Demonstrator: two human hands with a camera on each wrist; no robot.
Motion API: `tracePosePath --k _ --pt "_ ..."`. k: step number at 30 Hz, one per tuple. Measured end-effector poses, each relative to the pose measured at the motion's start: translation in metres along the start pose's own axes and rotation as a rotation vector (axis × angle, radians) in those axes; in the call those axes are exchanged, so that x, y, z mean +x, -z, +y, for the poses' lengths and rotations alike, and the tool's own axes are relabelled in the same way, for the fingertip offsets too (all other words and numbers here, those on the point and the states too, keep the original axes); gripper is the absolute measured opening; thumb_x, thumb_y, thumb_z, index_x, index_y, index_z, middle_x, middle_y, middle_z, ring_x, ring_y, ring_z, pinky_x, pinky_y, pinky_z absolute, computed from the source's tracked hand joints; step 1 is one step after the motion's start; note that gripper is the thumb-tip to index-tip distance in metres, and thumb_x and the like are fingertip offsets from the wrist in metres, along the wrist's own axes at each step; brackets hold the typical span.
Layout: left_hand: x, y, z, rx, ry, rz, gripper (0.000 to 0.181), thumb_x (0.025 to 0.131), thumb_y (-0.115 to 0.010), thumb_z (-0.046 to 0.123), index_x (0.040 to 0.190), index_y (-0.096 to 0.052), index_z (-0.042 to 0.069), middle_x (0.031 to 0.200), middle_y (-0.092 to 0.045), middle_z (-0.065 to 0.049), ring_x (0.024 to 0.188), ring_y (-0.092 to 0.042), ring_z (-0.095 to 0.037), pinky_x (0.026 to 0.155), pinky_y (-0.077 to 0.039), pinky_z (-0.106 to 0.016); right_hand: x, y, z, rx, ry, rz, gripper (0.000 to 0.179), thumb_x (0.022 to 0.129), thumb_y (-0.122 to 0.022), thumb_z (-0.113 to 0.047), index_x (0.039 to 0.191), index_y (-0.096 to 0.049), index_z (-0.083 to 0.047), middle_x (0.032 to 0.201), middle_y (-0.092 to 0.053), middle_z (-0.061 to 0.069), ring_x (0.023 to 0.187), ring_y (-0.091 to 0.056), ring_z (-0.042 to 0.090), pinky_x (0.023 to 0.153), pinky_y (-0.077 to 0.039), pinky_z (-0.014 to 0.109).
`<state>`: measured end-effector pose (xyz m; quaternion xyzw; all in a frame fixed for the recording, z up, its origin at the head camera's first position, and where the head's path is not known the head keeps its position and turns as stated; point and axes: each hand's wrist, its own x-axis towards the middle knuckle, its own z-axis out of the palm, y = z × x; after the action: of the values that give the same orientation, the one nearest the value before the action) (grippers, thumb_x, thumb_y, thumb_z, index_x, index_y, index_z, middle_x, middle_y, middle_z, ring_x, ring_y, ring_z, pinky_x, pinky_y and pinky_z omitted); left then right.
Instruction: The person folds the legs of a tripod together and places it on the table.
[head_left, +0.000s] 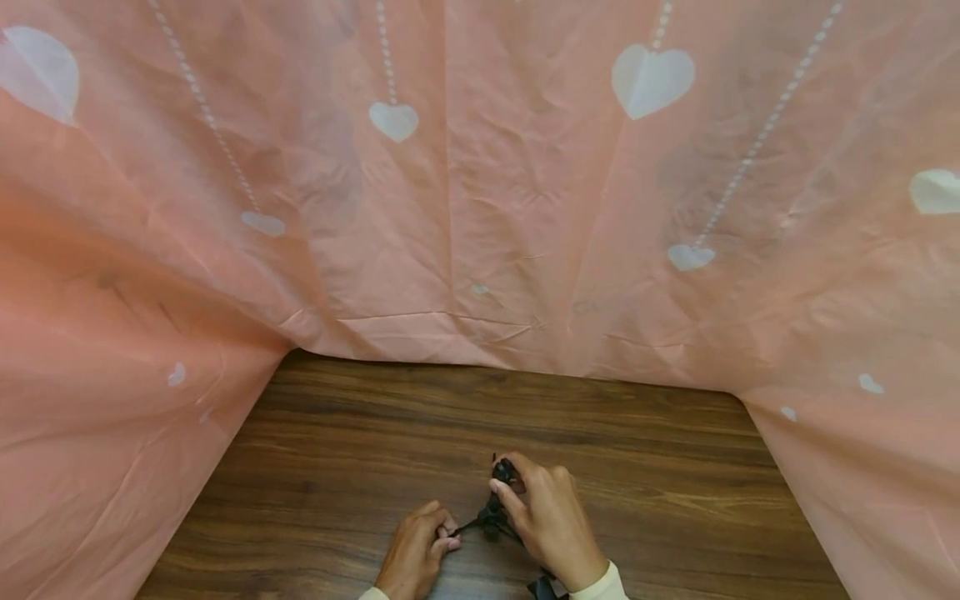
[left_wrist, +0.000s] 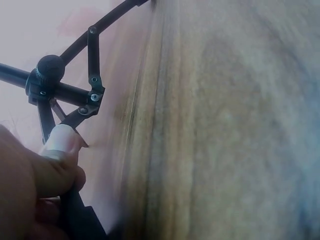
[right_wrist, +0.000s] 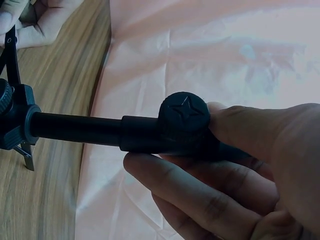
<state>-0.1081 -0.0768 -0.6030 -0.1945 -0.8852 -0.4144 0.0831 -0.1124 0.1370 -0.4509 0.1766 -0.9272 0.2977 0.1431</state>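
A small black tripod (head_left: 491, 518) is held between both hands, above the wooden table. My left hand (head_left: 416, 550) pinches one of its legs (left_wrist: 82, 217) between thumb and fingers, close to the hinge. My right hand (head_left: 557, 518) grips the column at the end away from the leg joints, with the thumb beside a round knob (right_wrist: 185, 117) marked with a star shape. In the left wrist view the legs spread from the hinged brackets, and a second ribbed knob (left_wrist: 51, 69) sits on the hub. The right palm hides the column's far end.
Brown wood-grain table (head_left: 360, 433) lies under the hands. A pink sheet with white hearts (head_left: 517, 208) hangs behind and along both sides of the table. A black piece (head_left: 546, 587) shows by the right sleeve; its kind is unclear.
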Motion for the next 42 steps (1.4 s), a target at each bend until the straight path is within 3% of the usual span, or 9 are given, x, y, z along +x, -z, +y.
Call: tracePosePath --k 8,13,19,23,28,30,33,37,42 --pt "-0.002 -0.001 -0.001 -0.017 0.001 0.015 0.018 0.085 -0.086 0.018 0.083 -0.069 0.023 0.081 -0.057 0.015 0.075 -0.051 0.006 0.066 -0.045 -0.018 0.0 0.0 0.0 0.013 -0.002 -0.006 0.012 0.091 -0.084 -0.022 0.095 -0.073 -0.02 0.077 -0.074 -0.011 0.062 -0.059 -0.006 0.057 -0.049 0.02" --pt "-0.001 -0.002 0.0 -0.051 0.021 0.02 0.018 0.086 -0.085 0.018 0.083 -0.069 0.025 0.081 -0.056 0.016 0.073 -0.05 0.006 0.064 -0.044 -0.018 -0.001 0.002 -0.001 0.027 0.008 -0.016 0.012 0.092 -0.084 -0.022 0.094 -0.072 -0.02 0.077 -0.074 -0.011 0.066 -0.064 -0.004 0.059 -0.051 0.02" --pt "0.002 0.002 0.003 -0.049 0.025 -0.016 0.017 0.089 -0.084 0.019 0.084 -0.069 0.025 0.082 -0.058 0.016 0.075 -0.051 0.006 0.066 -0.046 -0.019 0.0 0.003 -0.002 0.05 -0.005 -0.047 0.011 0.093 -0.082 -0.021 0.094 -0.072 -0.02 0.078 -0.075 -0.009 0.067 -0.067 -0.002 0.059 -0.052 0.019" --pt "0.0 0.009 0.008 0.08 0.002 -0.027 0.014 0.086 -0.086 0.02 0.086 -0.073 0.021 0.083 -0.061 0.014 0.076 -0.055 0.002 0.066 -0.049 -0.021 0.0 0.002 -0.003 0.06 -0.003 -0.063 0.01 0.094 -0.082 -0.021 0.098 -0.074 -0.018 0.082 -0.078 -0.007 0.073 -0.074 0.004 0.062 -0.056 0.02" --pt "-0.003 0.012 0.017 0.414 -0.052 0.02 0.02 0.073 -0.094 0.023 0.086 -0.078 0.022 0.084 -0.067 0.01 0.078 -0.064 -0.013 0.064 -0.057 -0.032 0.0 0.001 -0.003 0.049 0.008 -0.053 0.01 0.094 -0.081 -0.021 0.099 -0.075 -0.015 0.082 -0.078 -0.005 0.072 -0.074 0.006 0.062 -0.057 0.021" --pt "-0.003 0.011 0.02 0.499 -0.061 0.05 0.022 0.069 -0.096 0.024 0.083 -0.079 0.023 0.081 -0.068 0.01 0.077 -0.067 -0.016 0.062 -0.057 -0.034 0.001 0.001 -0.003 0.042 0.009 -0.045 0.011 0.094 -0.082 -0.021 0.099 -0.074 -0.016 0.081 -0.078 -0.004 0.071 -0.074 0.006 0.061 -0.056 0.021" --pt "-0.004 0.008 0.021 0.546 -0.078 0.111 0.023 0.066 -0.095 0.023 0.076 -0.075 0.023 0.074 -0.065 0.01 0.071 -0.066 -0.016 0.054 -0.053 -0.033 0.0 0.001 -0.003 0.04 0.006 -0.036 0.011 0.093 -0.083 -0.02 0.098 -0.074 -0.017 0.082 -0.078 -0.004 0.073 -0.075 0.008 0.062 -0.057 0.021" --pt "-0.006 0.003 0.017 0.542 -0.132 0.196 0.027 0.064 -0.095 0.018 0.071 -0.069 0.022 0.07 -0.06 0.011 0.065 -0.064 -0.015 0.051 -0.048 -0.03 0.0 -0.001 -0.004 0.039 0.004 -0.036 0.01 0.093 -0.083 -0.019 0.095 -0.073 -0.019 0.082 -0.078 -0.006 0.074 -0.075 0.007 0.064 -0.058 0.022" --pt "-0.009 0.001 0.014 0.522 -0.151 0.214 0.03 0.065 -0.095 0.014 0.072 -0.067 0.022 0.07 -0.06 0.012 0.066 -0.064 -0.013 0.051 -0.048 -0.029 -0.001 -0.001 -0.004 0.042 -0.003 -0.049 0.011 0.094 -0.082 -0.021 0.092 -0.071 -0.021 0.079 -0.076 -0.008 0.066 -0.067 -0.002 0.06 -0.054 0.02"
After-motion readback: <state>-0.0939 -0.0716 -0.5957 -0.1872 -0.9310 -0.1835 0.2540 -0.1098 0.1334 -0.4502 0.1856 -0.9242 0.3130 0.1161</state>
